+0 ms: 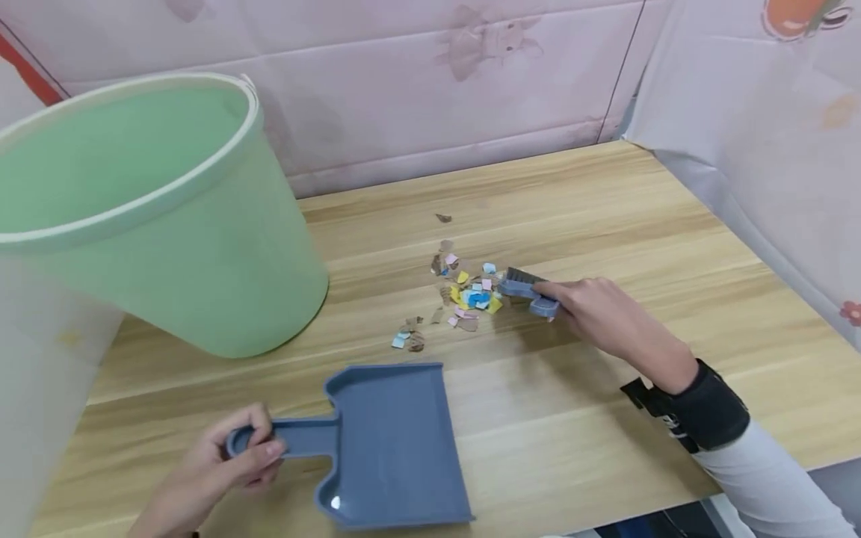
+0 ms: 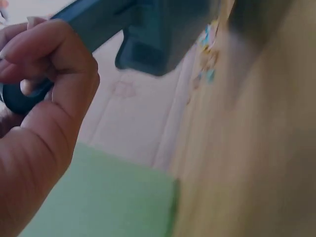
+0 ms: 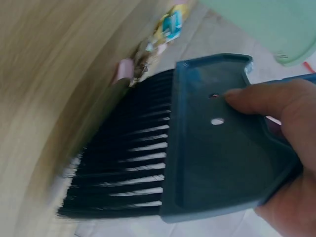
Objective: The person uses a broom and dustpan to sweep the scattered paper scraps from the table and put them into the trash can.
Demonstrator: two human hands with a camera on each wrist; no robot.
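Paper scraps lie mid-table, brush bristles at their 3 o'clock edge. My right hand grips the brush; left hand grips the dustpan handle at 6 o'clock. Risk: a hard sweep scatters scraps past the pan's lip.

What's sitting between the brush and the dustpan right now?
In the head view, the paper scraps lie just left of the brush; between that pile and the dustpan is only bare table.
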